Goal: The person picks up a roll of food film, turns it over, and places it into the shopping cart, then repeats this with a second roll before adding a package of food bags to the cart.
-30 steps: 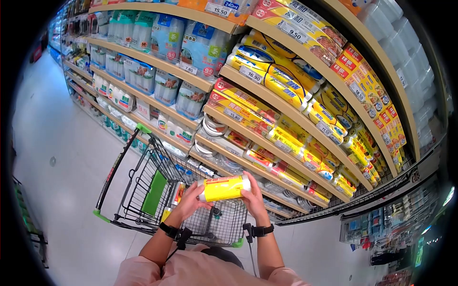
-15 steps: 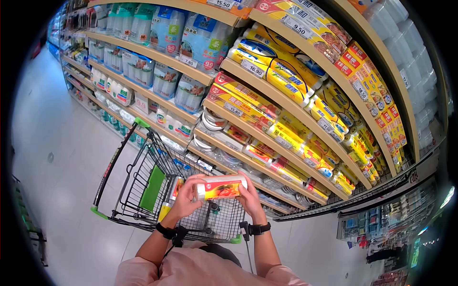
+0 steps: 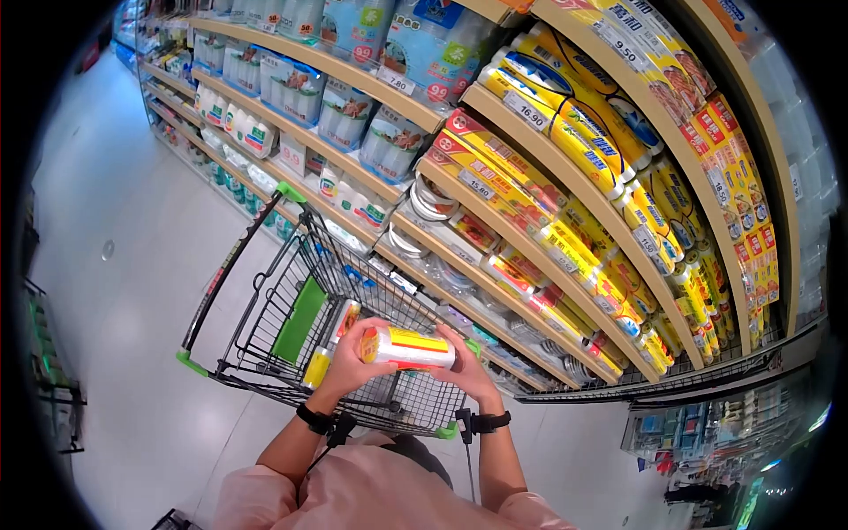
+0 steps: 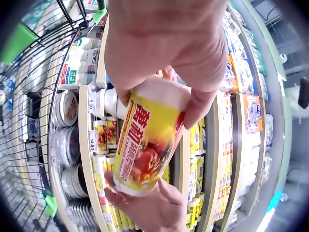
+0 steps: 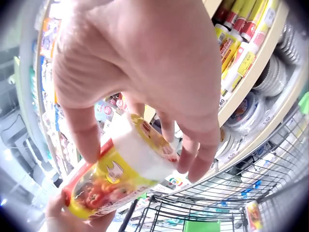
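Note:
Both hands hold a white roll with a yellow and red label (image 3: 411, 348) above a wire shopping cart (image 3: 238, 352). My left hand (image 3: 353, 362) grips its left end, and my right hand (image 3: 465, 371) holds the right end. Tomatoes and large characters show on the label of the roll (image 4: 153, 140) in the left wrist view. There the fingers of the left hand (image 4: 166, 48) curl round the upper end, while the right hand (image 4: 157, 208) is at the lower one. In the right wrist view, the right hand (image 5: 145, 72) has its thumb and fingers round the white end.
In the cart lie a roll with a picture label (image 3: 344, 320) and a yellow one (image 3: 315, 367), beside a green panel (image 3: 299, 320). Tilted shelves (image 3: 530, 115) ahead carry boxes and yellow rolls. Stacked plates (image 3: 433, 196) sit lower, and pale floor (image 3: 124, 353) extends left.
Both hands have turned the roll: first a yellow text panel faced up, then the tomato picture, now a white and yellow side. The shelves have shifted right in the head view.

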`<state>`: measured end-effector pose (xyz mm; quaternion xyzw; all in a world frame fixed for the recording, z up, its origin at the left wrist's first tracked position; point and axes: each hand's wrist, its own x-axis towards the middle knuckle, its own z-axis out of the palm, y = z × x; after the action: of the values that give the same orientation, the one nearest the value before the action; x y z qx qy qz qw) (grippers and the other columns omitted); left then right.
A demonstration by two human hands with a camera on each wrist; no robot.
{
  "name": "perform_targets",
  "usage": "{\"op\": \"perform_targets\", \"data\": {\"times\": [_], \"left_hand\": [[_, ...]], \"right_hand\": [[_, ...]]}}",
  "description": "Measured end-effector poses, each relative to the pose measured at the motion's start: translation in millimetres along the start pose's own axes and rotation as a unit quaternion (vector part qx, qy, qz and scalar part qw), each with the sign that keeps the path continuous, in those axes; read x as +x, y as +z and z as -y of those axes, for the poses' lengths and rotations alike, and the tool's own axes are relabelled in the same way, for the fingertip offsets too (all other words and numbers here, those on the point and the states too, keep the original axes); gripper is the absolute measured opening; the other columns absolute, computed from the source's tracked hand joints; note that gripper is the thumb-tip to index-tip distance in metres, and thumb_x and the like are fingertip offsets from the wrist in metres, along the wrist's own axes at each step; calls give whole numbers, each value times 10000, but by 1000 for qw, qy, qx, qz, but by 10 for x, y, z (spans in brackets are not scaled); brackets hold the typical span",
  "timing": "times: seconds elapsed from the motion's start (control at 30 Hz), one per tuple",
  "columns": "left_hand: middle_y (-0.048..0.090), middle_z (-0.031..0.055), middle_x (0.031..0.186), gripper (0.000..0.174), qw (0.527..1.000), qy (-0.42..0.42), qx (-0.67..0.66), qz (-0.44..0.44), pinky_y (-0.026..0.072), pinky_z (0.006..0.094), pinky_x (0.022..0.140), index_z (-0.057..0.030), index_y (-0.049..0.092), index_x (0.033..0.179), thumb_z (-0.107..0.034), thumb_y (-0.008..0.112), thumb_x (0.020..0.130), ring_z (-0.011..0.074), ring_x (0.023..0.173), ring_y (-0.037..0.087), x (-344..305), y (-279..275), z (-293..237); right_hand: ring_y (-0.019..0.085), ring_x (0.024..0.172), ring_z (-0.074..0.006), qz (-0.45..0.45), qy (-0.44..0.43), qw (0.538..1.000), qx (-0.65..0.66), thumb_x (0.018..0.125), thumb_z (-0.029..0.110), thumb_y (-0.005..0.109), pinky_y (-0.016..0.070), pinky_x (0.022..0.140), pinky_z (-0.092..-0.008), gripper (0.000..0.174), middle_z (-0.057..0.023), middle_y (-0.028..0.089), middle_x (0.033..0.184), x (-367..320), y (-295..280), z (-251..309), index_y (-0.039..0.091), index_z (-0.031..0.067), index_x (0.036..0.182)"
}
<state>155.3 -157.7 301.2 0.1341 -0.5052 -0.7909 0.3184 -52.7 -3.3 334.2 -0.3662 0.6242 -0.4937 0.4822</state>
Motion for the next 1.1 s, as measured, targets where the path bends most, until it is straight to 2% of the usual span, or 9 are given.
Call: {"op": "perform_targets", "data": {"times": [0.17,0.33,0.53,0.57,0.7,0.8,0.97,1.03,1.1], "left_hand": [[570,64,1214,634,991,-122,35,31,476,300,964,-49,508,1264,-18,818,711,146,1121,562,-130,-341,261],[537,90,1291,648,967,-233,104,-2,481,320,954,-55,479,1349,-57,785,777,207,1077,573,-351,-613,402],[543,83,1230,490,936,-290,65,-187,508,287,869,-37,539,1300,-43,717,843,172,1010,595,-629,-921,908],[551,80,1219,465,932,-290,53,-209,503,281,873,-33,548,1284,-39,709,848,169,995,599,-681,-969,901],[608,45,1046,275,935,-252,34,-248,491,256,789,-31,593,1120,-34,689,863,130,917,600,-804,-1163,925],[620,23,991,169,925,-266,25,-271,492,256,778,-44,600,1036,-43,670,882,117,870,595,-866,-1236,869],[620,22,1019,183,912,-284,24,-295,487,260,832,-40,601,1046,13,661,881,107,908,596,-946,-1273,795],[621,24,1024,183,904,-296,25,-308,495,263,821,-40,598,1051,16,653,886,112,899,603,-1000,-1279,847],[627,31,1045,180,899,-305,9,-314,505,270,809,-38,597,1054,12,648,889,118,884,615,-1014,-1243,830]], "right_hand": [[592,1118,-164,43,55,989,-134,702,218,894,464,977,-295,781,-80,635,1211,44,119,-312,533,64,1377],[584,1117,-155,61,146,976,-147,723,248,878,444,991,-288,732,-74,626,1230,166,244,-522,554,35,1344],[614,1054,-183,76,223,959,-156,777,416,817,503,900,-285,798,-122,629,1210,430,267,-1036,507,-19,1370],[645,985,-194,74,277,953,-100,816,450,772,548,791,-292,775,-138,640,1163,466,255,-1110,502,-23,1367],[668,953,-206,-28,370,925,82,915,534,624,557,734,-316,677,-125,648,1086,637,241,-1675,514,3,1321],[663,973,-196,-9,421,895,145,928,551,594,543,761,-307,661,-123,637,1125,847,216,-2113,518,1,1288],[673,1002,-238,9,453,865,214,902,407,704,550,833,-371,549,-111,642,1161,1234,406,-2941,542,8,1243],[678,1011,-254,127,359,923,56,888,398,724,553,854,-367,569,-128,652,1153,1299,460,-3206,544,-14,1236],[693,966,-246,108,398,908,75,845,368,749,584,818,-357,557,-144,657,1138,1387,609,-3445,586,-27,1201]]}}
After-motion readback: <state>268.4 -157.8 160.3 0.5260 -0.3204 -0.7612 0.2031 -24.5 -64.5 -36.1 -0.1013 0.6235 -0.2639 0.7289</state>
